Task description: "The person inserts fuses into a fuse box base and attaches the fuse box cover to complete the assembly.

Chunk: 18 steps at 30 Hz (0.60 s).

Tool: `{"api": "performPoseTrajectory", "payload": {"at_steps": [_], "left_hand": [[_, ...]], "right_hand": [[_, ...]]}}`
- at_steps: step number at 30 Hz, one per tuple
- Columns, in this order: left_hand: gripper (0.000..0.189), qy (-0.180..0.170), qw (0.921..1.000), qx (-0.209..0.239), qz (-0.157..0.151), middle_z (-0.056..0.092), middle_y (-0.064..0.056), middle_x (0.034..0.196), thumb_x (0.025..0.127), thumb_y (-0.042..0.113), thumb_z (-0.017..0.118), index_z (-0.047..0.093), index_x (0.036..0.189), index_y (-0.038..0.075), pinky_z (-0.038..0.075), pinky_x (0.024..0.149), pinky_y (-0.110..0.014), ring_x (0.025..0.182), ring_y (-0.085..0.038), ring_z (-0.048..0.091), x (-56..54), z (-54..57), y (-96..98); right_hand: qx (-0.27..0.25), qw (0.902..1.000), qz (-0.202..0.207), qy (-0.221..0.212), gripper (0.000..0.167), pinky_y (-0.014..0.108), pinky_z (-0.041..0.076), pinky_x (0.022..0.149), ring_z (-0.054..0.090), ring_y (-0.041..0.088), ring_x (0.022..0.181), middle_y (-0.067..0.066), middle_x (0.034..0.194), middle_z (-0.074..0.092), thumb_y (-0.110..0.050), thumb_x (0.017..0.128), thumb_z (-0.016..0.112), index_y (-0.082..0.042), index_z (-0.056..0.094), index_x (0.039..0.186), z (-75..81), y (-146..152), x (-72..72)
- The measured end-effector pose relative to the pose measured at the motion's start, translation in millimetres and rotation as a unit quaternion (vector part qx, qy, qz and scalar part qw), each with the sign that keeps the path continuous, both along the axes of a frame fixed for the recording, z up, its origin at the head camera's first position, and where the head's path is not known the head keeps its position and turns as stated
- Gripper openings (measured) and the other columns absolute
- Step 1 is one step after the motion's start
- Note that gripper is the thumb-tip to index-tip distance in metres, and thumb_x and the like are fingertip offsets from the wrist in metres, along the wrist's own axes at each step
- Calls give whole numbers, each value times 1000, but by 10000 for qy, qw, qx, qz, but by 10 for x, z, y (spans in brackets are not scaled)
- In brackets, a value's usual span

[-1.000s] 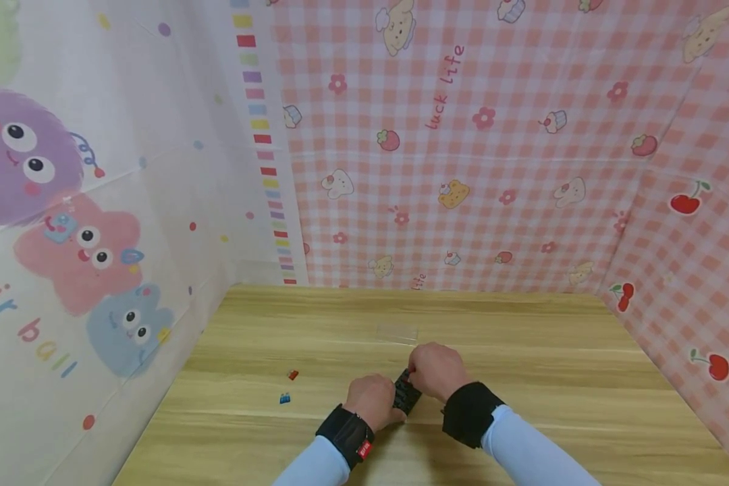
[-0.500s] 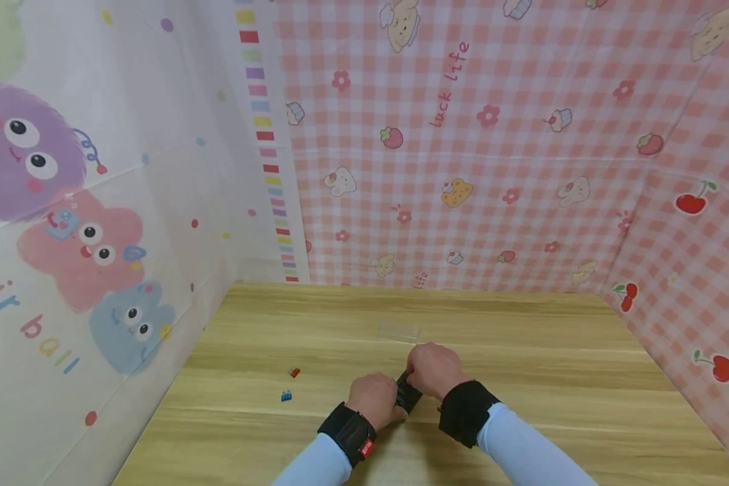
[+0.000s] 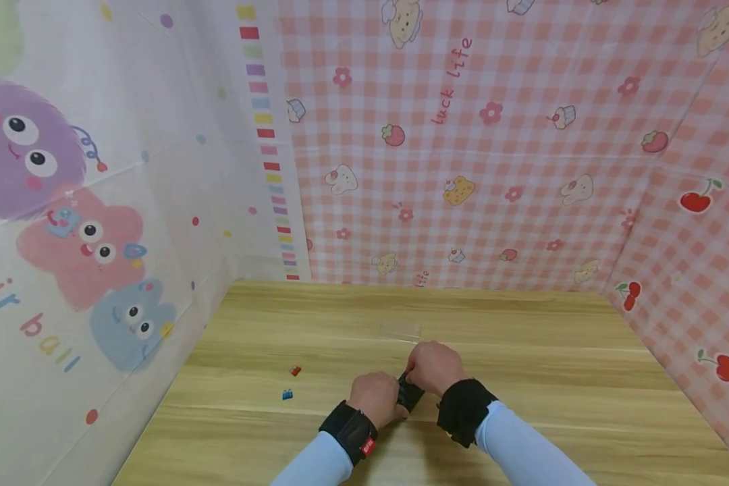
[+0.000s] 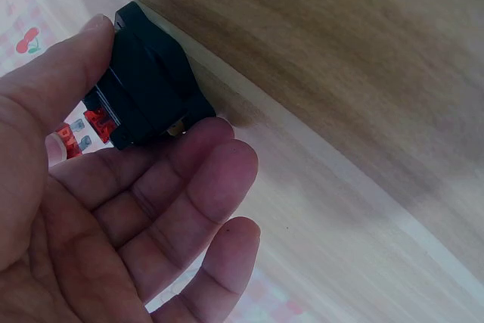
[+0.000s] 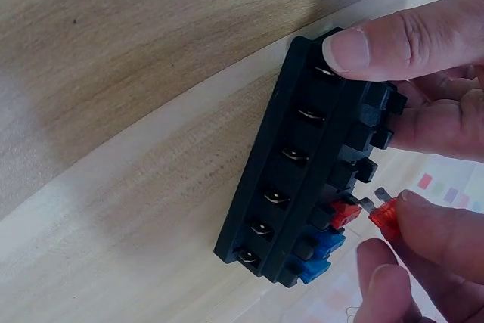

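My left hand holds a black fuse block between thumb and fingers, close over the table. A row of metal terminals runs along one side of the block. Two blue blade fuses and one red blade fuse sit in slots near one end. With thumb and finger, my right hand pinches another red blade fuse, its two metal prongs pointing at the block just beside the seated red one. That pinched fuse also shows past the block in the left wrist view.
On the wooden table, a loose red fuse and a loose blue fuse lie left of my hands. A flat clear plastic piece lies beyond them. Patterned cloth walls the back and both sides.
The head view has shifted slightly. Both hands keep nearly the same place and grip, and the fuse block's slotted face shows a little less clearly than before.
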State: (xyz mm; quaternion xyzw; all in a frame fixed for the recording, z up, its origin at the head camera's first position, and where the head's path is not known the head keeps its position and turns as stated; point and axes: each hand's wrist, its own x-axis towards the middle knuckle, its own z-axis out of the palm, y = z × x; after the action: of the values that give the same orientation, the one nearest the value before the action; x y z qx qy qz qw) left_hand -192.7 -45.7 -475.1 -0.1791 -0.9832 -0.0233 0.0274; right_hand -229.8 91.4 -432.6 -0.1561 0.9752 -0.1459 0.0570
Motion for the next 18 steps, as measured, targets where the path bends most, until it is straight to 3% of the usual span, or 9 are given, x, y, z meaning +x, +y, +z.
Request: {"api": "performPoseTrajectory", "payload": {"at_steps": [18], "left_hand": [[44, 29, 10000, -16, 24, 54, 3, 61, 73, 52, 84, 65, 73, 12, 43, 46, -30, 54, -10, 51, 15, 5, -17]], "right_hand": [[47, 9999, 56, 115, 10, 32, 45, 60, 51, 13, 62, -5, 69, 64, -15, 79, 80, -15, 74, 71, -21, -50, 14]]}}
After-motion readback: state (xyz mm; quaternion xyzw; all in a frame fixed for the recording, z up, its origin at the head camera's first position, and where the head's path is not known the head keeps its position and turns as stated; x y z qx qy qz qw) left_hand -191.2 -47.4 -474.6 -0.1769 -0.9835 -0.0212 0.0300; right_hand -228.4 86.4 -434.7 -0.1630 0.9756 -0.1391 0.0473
